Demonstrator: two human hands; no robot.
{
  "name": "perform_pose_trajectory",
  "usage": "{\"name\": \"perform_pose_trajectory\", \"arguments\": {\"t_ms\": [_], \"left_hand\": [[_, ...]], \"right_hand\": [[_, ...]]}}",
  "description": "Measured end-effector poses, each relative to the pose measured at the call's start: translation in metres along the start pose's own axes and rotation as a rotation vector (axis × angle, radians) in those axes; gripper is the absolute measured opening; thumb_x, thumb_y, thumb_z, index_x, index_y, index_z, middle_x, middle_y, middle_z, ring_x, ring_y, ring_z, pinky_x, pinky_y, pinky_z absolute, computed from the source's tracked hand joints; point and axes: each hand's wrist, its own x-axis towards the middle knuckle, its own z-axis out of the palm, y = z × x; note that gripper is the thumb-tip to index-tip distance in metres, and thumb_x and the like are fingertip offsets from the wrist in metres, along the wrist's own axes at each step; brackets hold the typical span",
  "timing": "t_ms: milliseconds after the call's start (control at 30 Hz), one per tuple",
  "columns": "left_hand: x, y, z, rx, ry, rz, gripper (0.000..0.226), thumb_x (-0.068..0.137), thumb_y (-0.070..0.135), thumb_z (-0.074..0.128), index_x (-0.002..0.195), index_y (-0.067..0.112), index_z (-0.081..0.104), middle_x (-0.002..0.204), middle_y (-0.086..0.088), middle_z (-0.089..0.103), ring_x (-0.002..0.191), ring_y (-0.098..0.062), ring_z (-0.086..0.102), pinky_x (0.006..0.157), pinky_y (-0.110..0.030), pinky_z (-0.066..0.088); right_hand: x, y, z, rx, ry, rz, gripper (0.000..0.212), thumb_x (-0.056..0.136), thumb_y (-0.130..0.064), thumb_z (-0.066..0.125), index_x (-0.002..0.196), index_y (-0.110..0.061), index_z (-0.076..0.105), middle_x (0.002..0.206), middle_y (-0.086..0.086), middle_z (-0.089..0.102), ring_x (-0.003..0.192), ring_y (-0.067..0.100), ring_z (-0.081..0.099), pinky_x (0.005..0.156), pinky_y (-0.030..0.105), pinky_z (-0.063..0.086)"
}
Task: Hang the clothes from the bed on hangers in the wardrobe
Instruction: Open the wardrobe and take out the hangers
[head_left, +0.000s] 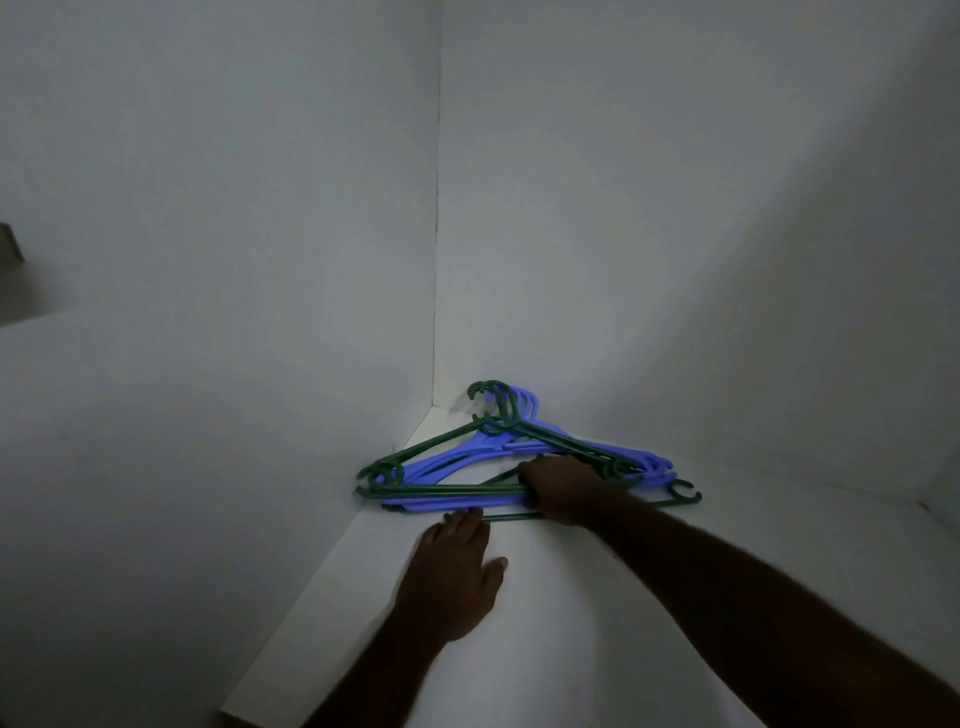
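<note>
Hangers (452, 489), where are they?
- Green and blue, piled in the back corner of the white shelf (571, 649).
- The hands?
- The right hand (558, 491) curls round the pile's lower bars. The left hand (454, 577) lies flat on the shelf, fingertips touching a separate green hanger (511, 516).

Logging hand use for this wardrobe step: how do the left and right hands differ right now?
The right hand curls its fingers round bars in the hanger pile; the left hand lies flat on the shelf, fingers straight. The right hand reaches into the pile; the left hand rests at its near edge. Both are bare and by the hangers.
</note>
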Motion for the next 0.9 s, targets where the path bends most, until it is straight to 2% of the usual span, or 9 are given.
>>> {"name": "perform_pose_trajectory", "arguments": {"t_ms": [167,300,433,567,733,800,900], "left_hand": [[0.001,0.001,-0.002,0.012,0.058,-0.003,0.055,0.079,0.053,0.043,0.101,0.015,0.076,0.110,-0.003,0.072,0.101,-0.021,0.069,0.084,-0.031,0.055],[0.002,0.001,0.001,0.028,0.124,-0.031,0.055,0.078,0.053,0.043,0.099,0.014,0.076,0.102,-0.004,0.073,0.095,-0.022,0.070,0.082,-0.036,0.056],[0.002,0.000,0.004,-0.020,0.178,-0.038,0.056,0.077,0.047,0.044,0.096,0.004,0.076,0.098,-0.010,0.074,0.091,-0.026,0.071,0.080,-0.039,0.057],[0.005,0.003,0.001,-0.035,0.175,-0.039,0.056,0.077,0.045,0.044,0.092,0.002,0.076,0.094,-0.012,0.074,0.089,-0.027,0.072,0.077,-0.039,0.058],[0.004,0.005,-0.003,-0.060,0.108,-0.073,0.056,0.077,0.047,0.042,0.093,0.005,0.075,0.090,-0.009,0.072,0.085,-0.026,0.070,0.078,-0.036,0.057],[0.004,0.006,-0.005,-0.084,0.102,-0.079,0.054,0.077,0.046,0.043,0.090,0.004,0.074,0.088,-0.011,0.071,0.083,-0.029,0.069,0.076,-0.037,0.057],[0.006,0.005,-0.004,-0.093,0.133,-0.081,0.048,0.076,0.041,0.043,0.081,0.003,0.072,0.082,-0.013,0.069,0.078,-0.031,0.068,0.070,-0.034,0.057]], "right_hand": [[-0.008,-0.002,-0.007,0.025,-0.001,-0.011,0.029,0.092,-0.026,0.058,0.117,-0.012,0.055,0.123,0.013,0.058,0.113,0.031,0.057,0.089,0.035,0.045],[-0.014,-0.002,-0.007,0.048,-0.052,0.013,0.036,0.090,-0.029,0.060,0.121,-0.010,0.061,0.122,0.012,0.052,0.107,0.029,0.058,0.089,0.035,0.047],[-0.020,-0.004,-0.006,0.064,-0.055,0.050,0.028,0.093,-0.028,0.056,0.112,-0.010,0.066,0.114,0.012,0.060,0.104,0.028,0.060,0.084,0.034,0.047],[-0.025,-0.005,-0.004,0.077,0.007,0.103,0.022,0.092,-0.030,0.056,0.103,-0.013,0.065,0.109,0.011,0.064,0.102,0.028,0.062,0.081,0.033,0.047],[-0.032,-0.007,0.006,0.179,-0.017,0.154,0.046,0.086,-0.039,0.068,0.120,-0.012,0.057,0.122,0.009,0.056,0.111,0.026,0.056,0.091,0.033,0.046],[-0.036,-0.008,0.009,0.163,-0.014,0.177,0.044,0.089,-0.038,0.065,0.123,-0.012,0.057,0.123,0.012,0.056,0.112,0.027,0.056,0.091,0.033,0.045],[-0.039,-0.008,0.010,0.149,0.009,0.204,0.037,0.090,-0.036,0.064,0.118,-0.012,0.060,0.121,0.012,0.060,0.111,0.028,0.058,0.089,0.032,0.045]]}}
